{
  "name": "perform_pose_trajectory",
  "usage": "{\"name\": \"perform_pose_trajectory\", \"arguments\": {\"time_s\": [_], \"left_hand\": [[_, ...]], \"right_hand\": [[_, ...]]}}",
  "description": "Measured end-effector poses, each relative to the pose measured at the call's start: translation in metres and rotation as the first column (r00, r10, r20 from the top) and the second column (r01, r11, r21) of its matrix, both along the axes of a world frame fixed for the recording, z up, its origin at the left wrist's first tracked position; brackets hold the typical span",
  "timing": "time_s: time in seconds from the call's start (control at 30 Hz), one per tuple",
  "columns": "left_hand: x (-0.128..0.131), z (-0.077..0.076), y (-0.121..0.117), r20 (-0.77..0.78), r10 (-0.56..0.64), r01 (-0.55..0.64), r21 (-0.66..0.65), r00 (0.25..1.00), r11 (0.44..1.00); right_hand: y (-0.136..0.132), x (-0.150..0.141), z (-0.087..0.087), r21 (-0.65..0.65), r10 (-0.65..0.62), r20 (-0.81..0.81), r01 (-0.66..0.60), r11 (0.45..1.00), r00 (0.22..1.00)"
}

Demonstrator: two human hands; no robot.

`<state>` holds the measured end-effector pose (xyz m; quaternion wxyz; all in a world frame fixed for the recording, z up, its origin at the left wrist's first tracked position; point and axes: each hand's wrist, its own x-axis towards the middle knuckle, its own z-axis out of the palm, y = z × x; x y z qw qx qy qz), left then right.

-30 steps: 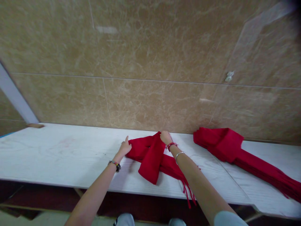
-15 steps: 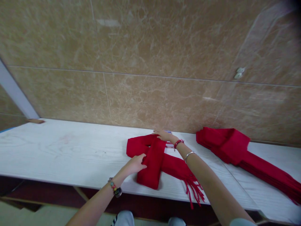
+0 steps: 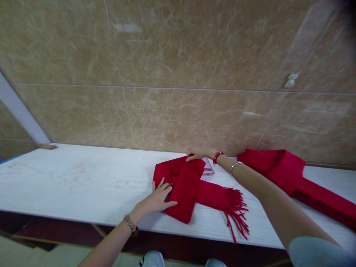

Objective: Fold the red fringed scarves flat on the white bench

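Note:
A red fringed scarf (image 3: 185, 193) lies on the white tabletop, folded across itself, with its tasselled end pointing right. My left hand (image 3: 159, 197) rests on its left part, fingers spread, thumb reaching onto the crossing strip. At the far edge of that strip, my right hand (image 3: 196, 152) pinches the cloth between thumb and fingers; some fingertips are hidden. Partly under the scarf, beside the right wrist, is a flat pinkish-edged object like a phone or card (image 3: 208, 167).
On the right lies a pile of red scarves (image 3: 286, 168) folded the same way, partly behind my right forearm. The white table (image 3: 91, 181) runs along a tan marble-tiled wall (image 3: 172, 118). A small brown block (image 3: 46, 147) sits at its far left corner.
My right hand has closed on the scarf's far edge and pulled that strip slightly right. My left hand has spread its fingers farther over the folds. The view has shifted slightly.

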<state>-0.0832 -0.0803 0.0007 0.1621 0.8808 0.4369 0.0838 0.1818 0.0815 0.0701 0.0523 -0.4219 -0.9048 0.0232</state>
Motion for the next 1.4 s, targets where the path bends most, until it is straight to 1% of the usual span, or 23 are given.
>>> {"name": "perform_pose_trajectory", "arguments": {"time_s": [0.07,0.13,0.17,0.23,0.3,0.33,0.4,0.47,0.57,0.67,0.73,0.8,0.83,0.9,0.97,1.03,1.07,1.1,1.13,1.2,1.27,1.33,1.4], "left_hand": [[0.0,0.005,0.003,0.002,-0.009,0.009,0.064,1.0,0.998],[0.008,0.01,0.012,0.038,-0.023,0.019,0.119,0.999,0.993],[0.014,0.011,0.019,0.074,-0.029,0.02,0.122,0.997,0.992],[0.029,0.008,0.032,0.144,-0.044,0.037,0.057,0.989,0.998],[0.043,0.001,0.044,0.174,-0.048,0.053,-0.024,0.984,0.998],[0.05,-0.003,0.049,0.183,-0.038,0.046,-0.04,0.982,0.998],[0.059,-0.01,0.058,0.224,-0.014,0.019,-0.024,0.975,1.0],[0.066,-0.011,0.065,0.276,0.013,-0.005,-0.031,0.961,1.0],[0.074,-0.006,0.072,0.324,0.013,0.018,-0.093,0.946,0.996],[0.073,-0.001,0.066,0.403,-0.012,0.061,-0.109,0.915,0.992],[0.066,-0.001,0.056,0.433,-0.062,0.126,-0.122,0.899,0.985],[0.055,0.0,0.044,0.413,-0.117,0.189,-0.139,0.903,0.972],[0.05,0.0,0.04,0.386,-0.129,0.197,-0.143,0.914,0.97],[0.043,0.002,0.033,0.313,-0.118,0.162,-0.117,0.942,0.98],[0.039,0.004,0.03,0.232,-0.09,0.1,-0.033,0.968,0.994],[0.038,0.004,0.028,0.172,-0.04,0.031,0.055,0.984,0.998],[0.037,0.003,0.027,0.148,-0.004,-0.008,0.075,0.989,0.997],[0.035,0.001,0.026,0.124,0.041,-0.051,0.073,0.991,0.996],[0.033,-0.002,0.026,0.101,0.086,-0.093,0.058,0.991,0.994],[0.026,-0.009,0.026,0.067,0.145,-0.147,0.032,0.987,0.989],[0.018,-0.015,0.03,0.067,0.184,-0.187,0.034,0.981,0.982],[0.01,-0.019,0.037,0.086,0.23,-0.234,0.046,0.969,0.971],[0.004,-0.022,0.045,0.103,0.285,-0.29,0.042,0.953,0.956]], "right_hand": [[-0.001,0.005,0.002,-0.019,0.089,0.052,-0.088,0.996,0.995],[-0.002,0.008,0.0,-0.011,0.16,0.098,-0.16,0.987,0.982],[-0.002,0.008,-0.001,0.002,0.184,0.109,-0.185,0.983,0.977],[-0.002,0.007,-0.003,0.035,0.214,0.102,-0.218,0.975,0.972],[-0.003,0.007,-0.006,0.07,0.237,0.089,-0.244,0.967,0.967],[-0.004,0.007,-0.006,0.087,0.245,0.09,-0.253,0.964,0.965],[-0.005,0.008,-0.008,0.12,0.26,0.115,-0.273,0.955,0.959],[-0.007,0.01,-0.01,0.146,0.258,0.144,-0.278,0.949,0.955],[-0.009,0.011,-0.012,0.172,0.207,0.174,-0.237,0.956,0.963],[-0.009,0.011,-0.013,0.193,0.167,0.199,-0.206,0.959,0.966],[-0.009,0.011,-0.013,0.194,0.16,0.212,-0.203,0.96,0.964],[-0.008,0.011,-0.014,0.191,0.146,0.205,-0.186,0.964,0.968],[-0.007,0.01,-0.015,0.193,0.133,0.196,-0.171,0.966,0.972],[-0.009,0.008,-0.018,0.201,0.102,0.167,-0.135,0.97,0.981],[-0.016,0.005,-0.022,0.222,0.065,0.134,-0.093,0.971,0.989],[-0.032,0.004,-0.028,0.271,0.005,0.015,-0.009,0.962,1.0],[-0.044,0.005,-0.032,0.295,-0.022,-0.062,0.039,0.955,0.998],[-0.06,0.006,-0.037,0.309,-0.042,-0.156,0.089,0.947,0.987],[-0.077,0.009,-0.044,0.308,-0.05,-0.197,0.11,0.945,0.979],[-0.117,0.019,-0.061,0.243,-0.016,-0.187,0.062,0.968,0.982],[-0.157,0.03,-0.079,0.172,-0.039,-0.103,0.056,0.984,0.994],[-0.19,0.038,-0.094,0.169,-0.129,-0.038,0.134,0.977,0.991],[-0.212,0.042,-0.102,0.201,-0.229,-0.012,0.227,0.953,0.973]]}}
